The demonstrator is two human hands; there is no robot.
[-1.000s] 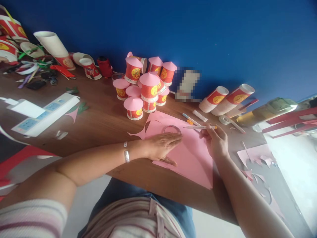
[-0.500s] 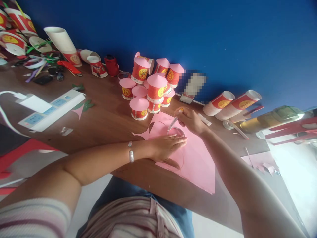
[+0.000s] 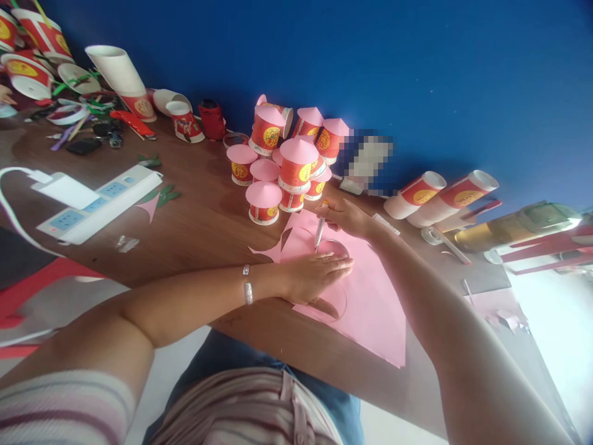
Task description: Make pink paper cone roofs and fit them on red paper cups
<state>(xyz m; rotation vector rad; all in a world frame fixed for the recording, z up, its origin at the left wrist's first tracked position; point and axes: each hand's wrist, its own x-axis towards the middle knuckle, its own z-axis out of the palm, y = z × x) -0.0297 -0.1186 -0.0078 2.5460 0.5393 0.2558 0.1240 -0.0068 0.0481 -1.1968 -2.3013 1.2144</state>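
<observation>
Near the front edge of the desk (image 3: 269, 334), I have 1 ring (image 3: 334, 241) on pink paper (image 3: 375, 309) under my flat, open left hand (image 3: 309, 278), likely against slipping, my right hand (image 3: 347, 217) pinching a pen (image 3: 319, 233) at its rim.

Matt pink paper (image 3: 370, 296) lies on a smooth, brown wood-look table (image 3: 194, 228) with a soft sheen.
</observation>
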